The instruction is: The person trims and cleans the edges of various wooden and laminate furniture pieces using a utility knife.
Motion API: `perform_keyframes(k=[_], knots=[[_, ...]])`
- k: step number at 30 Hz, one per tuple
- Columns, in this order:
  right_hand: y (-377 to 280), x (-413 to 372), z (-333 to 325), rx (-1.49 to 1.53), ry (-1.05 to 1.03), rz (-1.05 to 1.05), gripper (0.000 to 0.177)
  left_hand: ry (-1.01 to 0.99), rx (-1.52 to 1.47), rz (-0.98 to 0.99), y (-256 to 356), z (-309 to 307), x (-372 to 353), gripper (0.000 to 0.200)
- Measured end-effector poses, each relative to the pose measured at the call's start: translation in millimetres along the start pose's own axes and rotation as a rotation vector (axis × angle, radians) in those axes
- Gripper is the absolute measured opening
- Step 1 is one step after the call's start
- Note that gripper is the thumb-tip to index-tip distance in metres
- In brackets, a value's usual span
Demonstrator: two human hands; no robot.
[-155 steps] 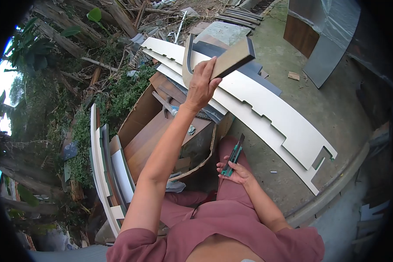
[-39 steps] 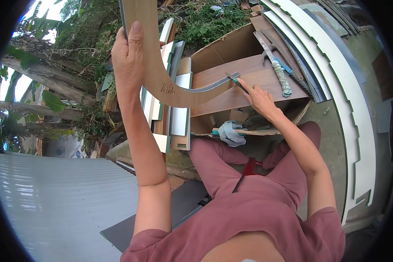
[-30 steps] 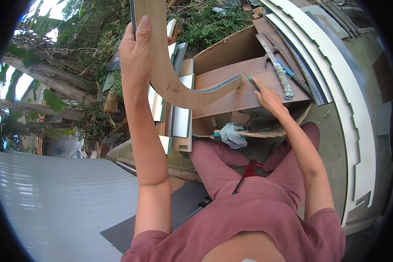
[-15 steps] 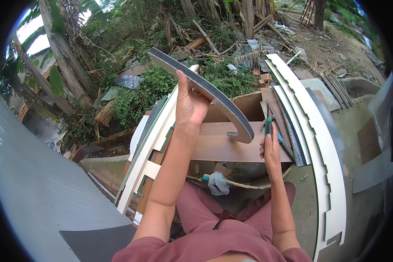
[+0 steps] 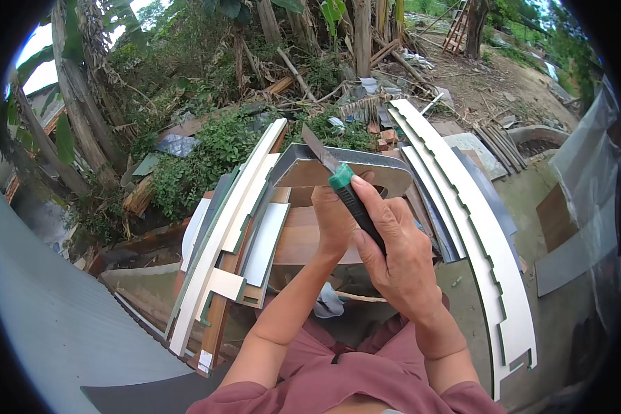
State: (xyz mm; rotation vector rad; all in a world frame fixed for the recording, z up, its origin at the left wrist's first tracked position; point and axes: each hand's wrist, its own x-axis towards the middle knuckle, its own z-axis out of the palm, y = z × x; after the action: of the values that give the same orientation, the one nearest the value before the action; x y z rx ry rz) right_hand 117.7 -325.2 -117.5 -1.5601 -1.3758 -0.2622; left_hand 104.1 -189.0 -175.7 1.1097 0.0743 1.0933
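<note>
Raised in front of me is a board strip point(image 5: 383, 181) with a dark edge, foreshortened so that its edge and part of its pale face show. My left hand point(image 5: 336, 219) grips it from below, fingers closed, partly hidden behind my right hand. My right hand point(image 5: 400, 252) is wrapped around a knife point(image 5: 357, 205) with a green and black handle. Its flat metal blade points up and left, overlapping the strip's edge in this view.
White notched strips point(image 5: 472, 207) lie to the right, with more long strips point(image 5: 236, 207) stacked on the left. Between them sits a brown wooden panel point(image 5: 298, 234). A grey cloth point(image 5: 329, 301) hangs near my knees, and corrugated sheet point(image 5: 48, 303) borders the left.
The strip has swung from a long diagonal to a foreshortened, more level position. My right hand has brought the knife up from the right to the strip, and my left hand has lowered.
</note>
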Motion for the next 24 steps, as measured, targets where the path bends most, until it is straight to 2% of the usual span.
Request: perform_keyframes(k=[1, 3, 4, 6, 7, 9, 10, 12, 13, 15, 17, 18, 22, 24], knots=[[-3, -1, 3, 0.025, -0.002, -0.036, 0.056, -0.02, -0.085, -0.032, -5, -5, -1, 0.009], [-8, -2, 5, 0.017, -0.014, -0.042, 0.058, -0.201, -0.563, -0.181, -19, -23, 0, 0.021], [-10, -3, 6, 0.009, -0.029, -0.05, 0.061, -0.223, -0.674, -0.24, -11, -22, 0, 0.027], [-11, -6, 8, 0.015, -0.031, -0.059, 0.061, 0.016, -0.643, -0.372, 0, -11, -11, 0.028], [-11, -7, 9, 0.022, -0.035, -0.071, 0.061, -0.022, -0.306, -0.192, 1, -11, -11, 0.024], [-12, -8, 7, 0.029, -0.05, -0.058, 0.06, -0.058, 0.032, -0.012, -8, -18, -6, 0.026], [-12, -9, 6, 0.034, -0.066, -0.045, 0.059, -0.015, -0.176, -0.014, -25, -28, 3, 0.023], [-7, -9, 5, -0.001, -0.062, -0.026, 0.059, 0.026, -0.384, -0.024, -30, -32, 5, 0.021], [-4, -8, 4, -0.037, -0.06, -0.011, 0.059, 0.026, -0.09, 0.051, -18, -31, 3, 0.018], [4, -8, 3, -0.054, -0.066, 0.025, 0.058, 0.017, 0.202, 0.117, -6, -28, 2, 0.017], [17, -9, 7, -0.162, -0.044, 0.035, 0.056, 0.16, 0.221, 0.216, -2, -26, 3, 0.016], [23, -9, 8, -0.164, -0.032, 0.048, 0.056, 0.142, 0.293, 0.271, 0, -26, 5, 0.021], [43, -7, 7, -0.231, -0.045, 0.141, 0.053, 0.195, 0.294, 0.263, 5, -34, 7, 0.026], [58, -7, 9, -0.246, -0.053, 0.17, 0.052, 0.189, 0.165, 0.25, 10, -36, 7, 0.028]])
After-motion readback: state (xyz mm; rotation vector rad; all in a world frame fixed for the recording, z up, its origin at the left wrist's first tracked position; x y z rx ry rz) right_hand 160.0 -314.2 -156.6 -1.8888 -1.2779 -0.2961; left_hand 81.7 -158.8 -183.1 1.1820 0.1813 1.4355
